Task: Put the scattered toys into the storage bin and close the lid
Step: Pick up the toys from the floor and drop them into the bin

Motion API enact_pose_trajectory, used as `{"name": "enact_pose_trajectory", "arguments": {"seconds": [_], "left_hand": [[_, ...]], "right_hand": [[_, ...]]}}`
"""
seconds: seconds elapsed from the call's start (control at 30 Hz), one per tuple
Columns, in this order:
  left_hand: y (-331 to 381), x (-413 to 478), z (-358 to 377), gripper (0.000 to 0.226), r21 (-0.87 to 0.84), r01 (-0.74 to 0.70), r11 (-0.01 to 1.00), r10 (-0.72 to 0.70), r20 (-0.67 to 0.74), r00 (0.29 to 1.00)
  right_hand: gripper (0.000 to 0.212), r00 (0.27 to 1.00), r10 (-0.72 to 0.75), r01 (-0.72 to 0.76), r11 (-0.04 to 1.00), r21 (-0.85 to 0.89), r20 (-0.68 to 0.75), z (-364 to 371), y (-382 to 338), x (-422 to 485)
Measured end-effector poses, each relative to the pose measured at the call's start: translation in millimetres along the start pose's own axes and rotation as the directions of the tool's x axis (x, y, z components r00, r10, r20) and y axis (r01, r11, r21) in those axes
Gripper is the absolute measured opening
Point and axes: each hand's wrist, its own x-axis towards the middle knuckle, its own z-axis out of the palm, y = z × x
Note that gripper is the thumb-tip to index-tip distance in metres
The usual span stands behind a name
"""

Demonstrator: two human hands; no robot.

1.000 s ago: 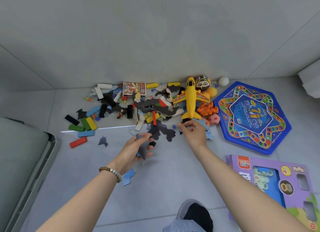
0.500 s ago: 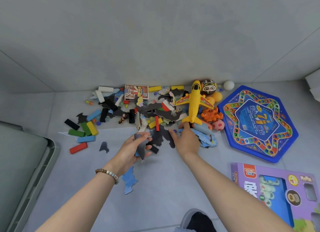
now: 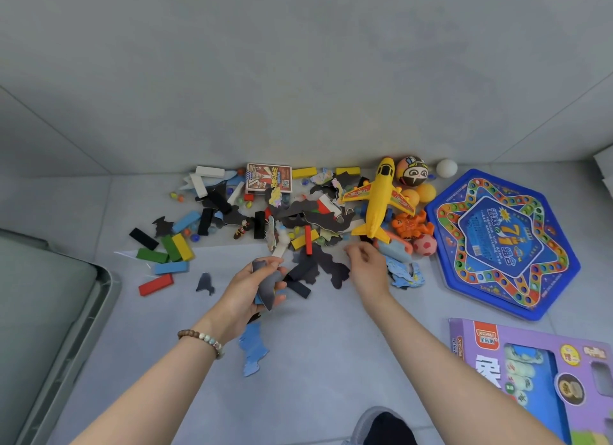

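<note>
In the head view, the scattered toys (image 3: 298, 219) are seen lying in a heap on the grey floor (image 3: 318, 361), along the foot of the wall. The storage bin (image 3: 99, 298) is seen only in part at the left edge, well apart from the heap; whether its lid is on cannot be told.

A small stack of dark flat cut-out pieces (image 3: 265, 283) is held in the left hand (image 3: 243, 293), the grip closed round it with thumb above and fingers below. A bead bracelet (image 3: 202, 340) is worn on that wrist. A blue flat piece (image 3: 253, 350) lies on the floor just beside the wrist.

The right hand (image 3: 368, 269) is held at the near edge of the heap, its fingers curled downward just below the tail of a yellow plane (image 3: 376, 205). Whether anything is pinched in that grip cannot be told. Dark flat pieces (image 3: 318, 265) lie on the floor between the two hands.

Coloured blocks (image 3: 172, 245) are spread at the left of the heap, with a red block (image 3: 156, 284) nearest. A blue hexagonal game board (image 3: 504, 242) lies to the right of the plane, and a purple box (image 3: 530, 378) lies nearer, at the lower right.
</note>
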Motion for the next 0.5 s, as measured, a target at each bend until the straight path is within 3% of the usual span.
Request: {"name": "enact_pose_trajectory", "arguments": {"seconds": [0.07,0.1,0.17,0.27,0.4,0.5], "left_hand": [[1,-1,-1,0.009,-0.007,-0.006,1.000,0.006,-0.006,1.000],[2,0,-1,0.009,-0.005,-0.008,1.000,0.008,-0.010,1.000],[2,-1,-2,0.008,0.002,-0.009,1.000,0.009,-0.018,1.000],[1,-1,-2,0.008,0.008,-0.004,1.000,0.004,-0.023,1.000],[-2,-2,-3,0.008,-0.003,0.005,1.000,-0.006,-0.013,1.000],[-3,-2,-3,0.008,-0.010,0.009,1.000,-0.009,-0.022,1.000]], "right_hand": [[0.031,0.969,0.224,-0.248,0.903,0.351,0.108,0,-10,0],[0.039,0.953,0.257,-0.301,0.869,0.393,0.160,0,-12,0],[0.046,0.951,0.233,-0.289,0.905,0.313,0.204,1,-14,-1],[0.030,0.976,0.131,-0.160,0.973,0.163,0.175,4,-14,-2],[0.018,0.982,0.141,-0.131,0.987,0.091,-0.122,9,-4,1],[0.030,0.973,0.157,-0.137,0.983,0.123,-0.168,13,-4,6]]}}
